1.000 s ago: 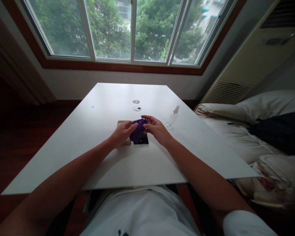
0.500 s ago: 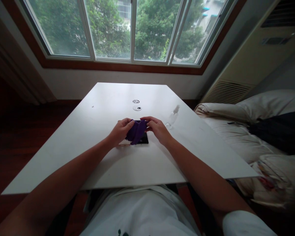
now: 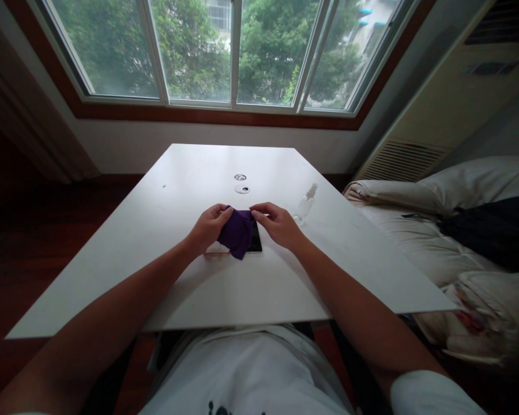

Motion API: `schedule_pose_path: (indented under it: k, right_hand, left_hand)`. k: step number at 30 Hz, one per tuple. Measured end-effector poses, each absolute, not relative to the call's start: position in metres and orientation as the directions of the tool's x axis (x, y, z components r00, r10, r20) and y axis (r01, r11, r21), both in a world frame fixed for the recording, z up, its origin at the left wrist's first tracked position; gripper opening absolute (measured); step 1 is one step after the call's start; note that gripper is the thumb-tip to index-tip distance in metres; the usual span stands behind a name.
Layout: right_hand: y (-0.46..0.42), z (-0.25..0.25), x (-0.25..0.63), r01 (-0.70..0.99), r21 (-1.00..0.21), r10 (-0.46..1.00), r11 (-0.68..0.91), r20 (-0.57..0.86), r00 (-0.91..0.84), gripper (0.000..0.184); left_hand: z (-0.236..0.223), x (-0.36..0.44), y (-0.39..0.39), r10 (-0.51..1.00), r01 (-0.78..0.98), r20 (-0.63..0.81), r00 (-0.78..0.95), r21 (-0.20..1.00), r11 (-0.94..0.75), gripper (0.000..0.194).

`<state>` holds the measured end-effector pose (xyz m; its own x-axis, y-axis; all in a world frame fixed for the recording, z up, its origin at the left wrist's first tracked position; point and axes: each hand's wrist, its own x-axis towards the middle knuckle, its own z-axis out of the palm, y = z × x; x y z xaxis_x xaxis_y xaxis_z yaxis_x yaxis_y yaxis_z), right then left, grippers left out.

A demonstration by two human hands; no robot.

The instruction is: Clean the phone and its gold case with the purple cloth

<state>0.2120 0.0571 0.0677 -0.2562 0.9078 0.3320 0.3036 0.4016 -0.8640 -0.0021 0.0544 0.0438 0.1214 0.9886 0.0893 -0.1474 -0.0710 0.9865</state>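
Note:
A small purple cloth (image 3: 237, 232) hangs between my two hands above the table. My left hand (image 3: 210, 226) pinches its upper left corner between thumb and fingers. At the cloth's upper right edge, my right hand (image 3: 277, 223) grips it with thumb and fingertips. Beneath the cloth lies a flat device with a dark glossy screen (image 3: 255, 239), probably a tablet or phone, mostly covered from view. A pale flat item (image 3: 217, 249) shows at its left, partly hidden by the cloth and my left hand.
On the white table (image 3: 190, 300), a clear spray bottle (image 3: 306, 202) stands to the right of my right hand. Two round table inserts (image 3: 242, 189) lie farther back. A cream sofa (image 3: 389, 230) with dark fabric (image 3: 493, 230) on it is at the right.
The purple cloth has spread wider and hangs flatter, its lower tip reaching further down. My right hand has shifted slightly, still at the cloth's edge.

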Motion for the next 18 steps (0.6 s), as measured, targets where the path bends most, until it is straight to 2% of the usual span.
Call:
schedule_pose_path:
  k: [3, 8, 12, 16, 18]
  right_hand:
    - [0.054, 0.069, 0.209, 0.271, -0.889, 0.915, 0.368, 0.294, -0.277, 0.043]
    - [0.047, 0.065, 0.202, 0.135, -0.928, 0.856, 0.348, 0.256, -0.450, 0.065]
    - [0.042, 0.068, 0.199, -0.053, -0.987, 0.815, 0.150, 0.154, -0.558, 0.045]
    - [0.046, 0.073, 0.202, -0.101, -0.986, 0.915, 0.132, 0.161, -0.370, 0.032]
    - [0.052, 0.073, 0.204, -0.141, -0.977, 0.948, 0.161, 0.193, -0.255, 0.033]
  left_hand:
    - [0.047, -0.003, 0.050, 0.973, -0.139, 0.141, 0.180, 0.983, -0.117, 0.040]
    - [0.056, -0.005, 0.041, 0.934, -0.129, 0.170, 0.314, 0.982, -0.135, 0.039]
    - [0.060, -0.006, 0.042, 0.935, -0.173, 0.135, 0.328, 0.982, -0.081, 0.044]
    - [0.054, -0.010, 0.049, 0.905, -0.144, 0.048, 0.422, 0.989, 0.015, 0.056]
    - [0.049, -0.010, 0.054, 0.903, -0.088, 0.044, 0.427, 0.996, -0.007, 0.052]
